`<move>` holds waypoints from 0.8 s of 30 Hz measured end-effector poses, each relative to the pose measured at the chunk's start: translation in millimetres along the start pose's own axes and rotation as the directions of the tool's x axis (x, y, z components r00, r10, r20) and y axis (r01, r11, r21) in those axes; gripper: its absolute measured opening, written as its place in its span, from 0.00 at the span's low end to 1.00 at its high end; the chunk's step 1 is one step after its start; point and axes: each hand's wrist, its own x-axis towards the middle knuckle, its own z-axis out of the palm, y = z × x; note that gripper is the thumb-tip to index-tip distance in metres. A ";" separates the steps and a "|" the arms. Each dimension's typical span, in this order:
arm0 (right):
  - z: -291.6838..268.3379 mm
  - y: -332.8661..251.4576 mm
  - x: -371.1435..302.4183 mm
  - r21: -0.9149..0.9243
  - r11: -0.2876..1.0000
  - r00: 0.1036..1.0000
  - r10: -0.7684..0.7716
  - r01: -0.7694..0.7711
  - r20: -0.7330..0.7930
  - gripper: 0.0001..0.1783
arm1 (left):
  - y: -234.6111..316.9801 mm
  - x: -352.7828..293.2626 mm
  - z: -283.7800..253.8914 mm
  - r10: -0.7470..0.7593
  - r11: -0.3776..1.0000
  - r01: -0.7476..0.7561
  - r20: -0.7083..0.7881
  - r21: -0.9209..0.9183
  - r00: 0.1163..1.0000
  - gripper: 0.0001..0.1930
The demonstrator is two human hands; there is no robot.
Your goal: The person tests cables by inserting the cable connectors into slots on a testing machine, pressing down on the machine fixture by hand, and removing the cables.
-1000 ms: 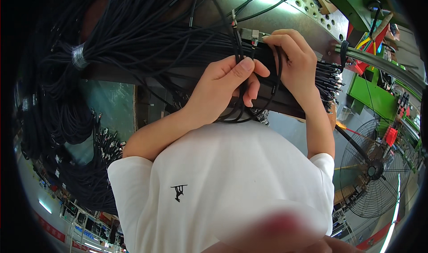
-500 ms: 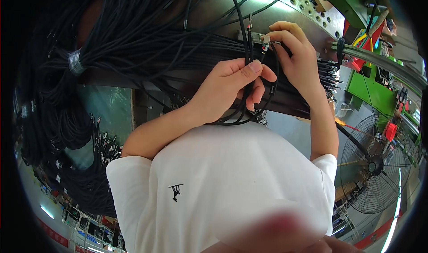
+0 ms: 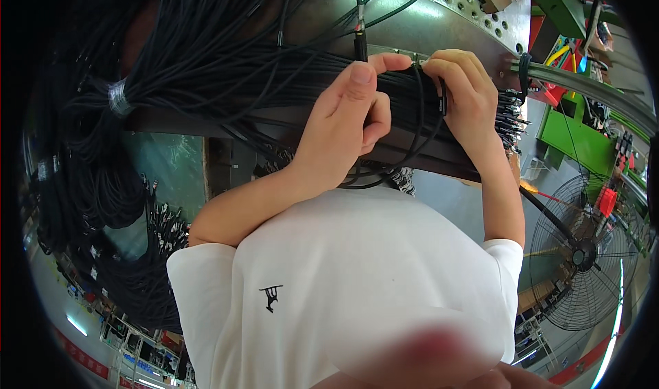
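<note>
A thick bundle of black cables (image 3: 412, 101) is lying across a perforated metal plate (image 3: 439, 18) near the top of the view, and both hands are gripping it. The left hand (image 3: 347, 125) is curling over the bundle from the front, its thumb and forefinger meeting on top. The right hand (image 3: 463, 94) is wrapping its fingers (image 3: 446, 70) around the bundle just beside it, pinching a cable end. Both forearms are reaching up from the white shirt (image 3: 357, 279). More tied black cable coils (image 3: 117, 101) are hanging at the left. A floor fan (image 3: 583, 255) is standing at the right.
</note>
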 end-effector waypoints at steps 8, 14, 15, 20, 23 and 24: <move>-13.4 1.4 19.2 -0.064 0.993 0.959 -0.080 0.101 0.271 0.15 | 1.3 -1.3 15.1 -0.066 0.997 0.066 0.015 -0.027 0.998 0.25; -39.8 -16.9 28.3 -0.236 0.944 0.970 -0.243 0.231 -0.021 0.15 | -6.1 4.7 17.1 -0.112 0.990 0.114 0.028 -0.086 0.993 0.21; -37.0 -22.6 32.2 -0.244 0.934 0.964 -0.267 0.262 0.014 0.13 | -4.3 7.2 18.9 -0.144 0.986 0.147 0.042 -0.078 0.989 0.19; -37.7 -9.8 16.0 -0.328 0.908 0.955 -0.292 0.262 -0.045 0.19 | -1.0 7.6 21.4 -0.218 0.973 0.208 0.092 0.103 0.972 0.15; -45.0 -22.0 19.3 -0.266 0.919 0.956 -0.285 0.293 0.069 0.22 | -0.4 7.9 20.3 -0.180 0.967 0.154 0.116 0.202 0.977 0.16; -44.9 -17.2 17.5 -0.267 0.918 0.956 -0.285 0.292 0.067 0.22 | -0.5 8.5 21.2 -0.155 0.957 0.119 0.121 0.263 0.980 0.17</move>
